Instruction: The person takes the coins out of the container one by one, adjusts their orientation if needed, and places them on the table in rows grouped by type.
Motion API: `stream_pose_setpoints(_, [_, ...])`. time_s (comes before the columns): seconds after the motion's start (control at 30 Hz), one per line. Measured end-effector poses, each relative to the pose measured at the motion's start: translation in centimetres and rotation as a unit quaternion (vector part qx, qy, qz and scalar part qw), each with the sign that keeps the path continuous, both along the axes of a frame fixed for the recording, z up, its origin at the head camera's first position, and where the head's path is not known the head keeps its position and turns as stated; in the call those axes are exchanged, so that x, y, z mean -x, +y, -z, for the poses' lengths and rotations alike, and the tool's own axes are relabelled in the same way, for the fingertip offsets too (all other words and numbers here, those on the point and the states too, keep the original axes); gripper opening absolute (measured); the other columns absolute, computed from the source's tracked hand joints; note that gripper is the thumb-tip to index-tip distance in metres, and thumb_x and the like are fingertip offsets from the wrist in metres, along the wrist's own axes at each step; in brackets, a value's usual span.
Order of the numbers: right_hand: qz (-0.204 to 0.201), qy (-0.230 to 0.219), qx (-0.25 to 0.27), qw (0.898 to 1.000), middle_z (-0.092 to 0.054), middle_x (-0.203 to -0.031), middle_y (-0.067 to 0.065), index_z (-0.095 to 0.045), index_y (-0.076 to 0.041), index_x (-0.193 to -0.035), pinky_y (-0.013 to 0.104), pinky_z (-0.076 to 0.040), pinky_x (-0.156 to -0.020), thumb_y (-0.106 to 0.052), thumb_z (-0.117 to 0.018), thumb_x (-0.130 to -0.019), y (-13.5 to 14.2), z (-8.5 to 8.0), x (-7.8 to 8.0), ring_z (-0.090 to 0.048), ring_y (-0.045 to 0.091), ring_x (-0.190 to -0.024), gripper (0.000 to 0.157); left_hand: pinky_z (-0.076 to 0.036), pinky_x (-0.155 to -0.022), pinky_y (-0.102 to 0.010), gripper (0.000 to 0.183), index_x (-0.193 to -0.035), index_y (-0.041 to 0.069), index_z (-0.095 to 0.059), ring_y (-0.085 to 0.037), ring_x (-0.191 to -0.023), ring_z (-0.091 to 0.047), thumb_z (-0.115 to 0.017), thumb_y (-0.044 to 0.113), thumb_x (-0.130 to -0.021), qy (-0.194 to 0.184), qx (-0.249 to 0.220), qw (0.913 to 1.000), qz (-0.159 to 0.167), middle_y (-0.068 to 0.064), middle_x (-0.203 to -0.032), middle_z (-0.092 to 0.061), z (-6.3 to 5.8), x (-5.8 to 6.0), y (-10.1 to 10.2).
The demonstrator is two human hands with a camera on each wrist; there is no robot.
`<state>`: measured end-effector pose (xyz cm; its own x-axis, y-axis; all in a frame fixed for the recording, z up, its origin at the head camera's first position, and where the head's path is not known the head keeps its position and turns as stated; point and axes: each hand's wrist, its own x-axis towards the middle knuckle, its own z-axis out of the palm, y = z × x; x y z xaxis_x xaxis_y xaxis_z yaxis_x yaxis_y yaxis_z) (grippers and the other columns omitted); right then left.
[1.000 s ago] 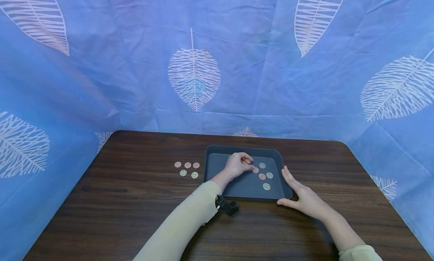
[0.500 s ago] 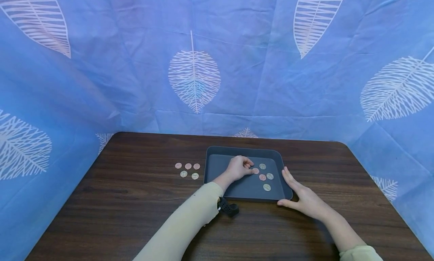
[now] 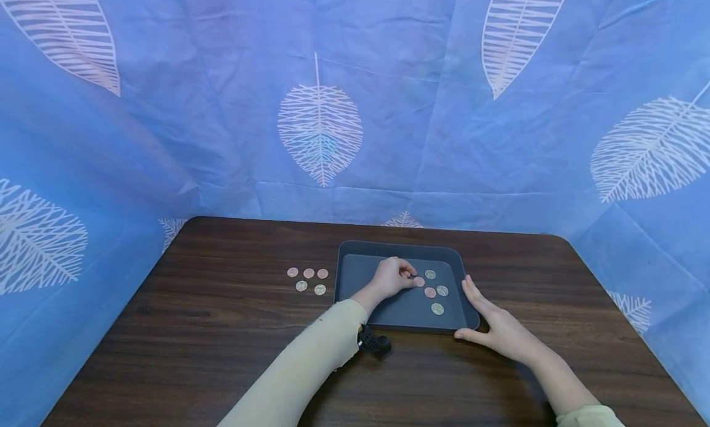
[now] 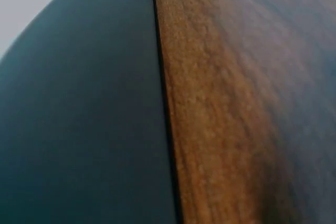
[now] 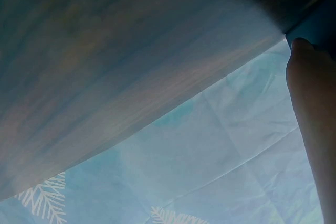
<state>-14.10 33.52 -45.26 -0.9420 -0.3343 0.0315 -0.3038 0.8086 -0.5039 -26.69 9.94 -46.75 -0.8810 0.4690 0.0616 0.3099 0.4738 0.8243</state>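
Observation:
My left hand (image 3: 388, 277) reaches over the dark grey tray (image 3: 355, 254), its fingers curled. Its thumb and forefinger are at the left edge of a copper coin (image 3: 418, 281) and seem to pinch it; the exact contact is too small to see. Around it on the tray floor lie a second copper coin (image 3: 430, 292) and silvery coins, one (image 3: 430, 274) behind, one (image 3: 442, 291) to the right and one (image 3: 437, 309) in front. My right hand (image 3: 501, 328) touches the tray's right side with extended fingers, the thumb at the front right corner. A fingertip (image 5: 302, 45) shows against the tray in the right wrist view.
Left of the tray, three copper coins (image 3: 308, 273) lie in a row on the dark wooden table (image 3: 222, 328). Two silvery coins (image 3: 301, 286) lie in front of them. A blue leaf-patterned cloth (image 3: 399, 137) hangs behind the table. The tray wall (image 4: 89, 108) fills the left wrist view's left half.
The view has tilted slightly, so everything sits a little lower in the picture. Both hands stay almost still, the left at the same copper coin, the right at the tray's side.

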Motion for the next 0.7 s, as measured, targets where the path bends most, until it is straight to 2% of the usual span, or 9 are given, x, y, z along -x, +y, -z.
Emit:
stream_pose_setpoints(0.2, [0.001,0.001,0.004,1.000,-0.005,-0.157,0.019,-0.009,-0.010,-0.154,0.064,-0.036,-0.093,-0.050,-0.068,-0.084,-0.04,0.08,-0.04,-0.028,0.048,-0.133,0.100,-0.042,-0.061,-0.020,0.022,-0.102,0.007,-0.074,-0.005,-0.068,-0.049,-0.074,0.020,-0.085,0.011,0.001,0.9999,0.008,0.003,-0.082,-0.058,0.27,-0.05,0.04])
stream_pose_setpoints(0.37, [0.001,0.002,0.001,1.000,-0.006,-0.157,0.020,-0.009,-0.009,-0.154,0.064,-0.036,-0.093,-0.050,-0.067,-0.084,-0.10,0.04,-0.07,-0.028,0.049,-0.133,0.100,-0.042,-0.061,-0.019,0.018,-0.097,0.008,-0.076,-0.004,-0.068,-0.049,-0.075,0.021,-0.085,0.020,-0.001,0.9997,0.015,0.002,-0.086,-0.060,0.34,-0.11,-0.01])
stream_pose_setpoints(0.7, [0.002,0.008,-0.005,1.000,-0.005,-0.157,0.019,-0.010,-0.009,-0.154,0.063,-0.036,-0.093,-0.051,-0.067,-0.084,-0.09,-0.05,-0.10,-0.029,0.049,-0.132,0.100,-0.041,-0.060,-0.019,0.012,-0.090,0.007,-0.072,-0.006,-0.065,-0.048,-0.075,0.017,-0.084,0.016,0.010,0.9998,0.010,0.003,-0.078,-0.056,0.16,-0.11,0.14])
